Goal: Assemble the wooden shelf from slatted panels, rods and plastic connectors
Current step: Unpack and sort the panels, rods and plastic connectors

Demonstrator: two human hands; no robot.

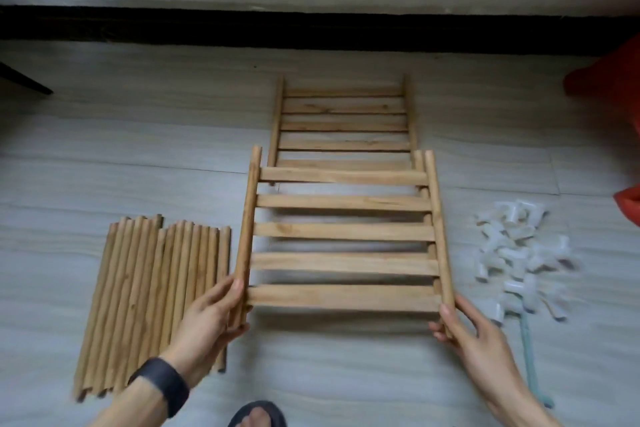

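Your left grip [204,319] and right grip [474,336] are clasping the slatted panel [343,262] by its side rails; rods [149,288] are lying left, plastic connectors [519,253] right, another panel [343,126] beyond, perhaps partly underneath.

nothing to read here, folks: no lettering, number or brand shows on the slatted panel [343,230], the rods [149,291], the plastic connectors [519,253] or the dark wristband [162,381].
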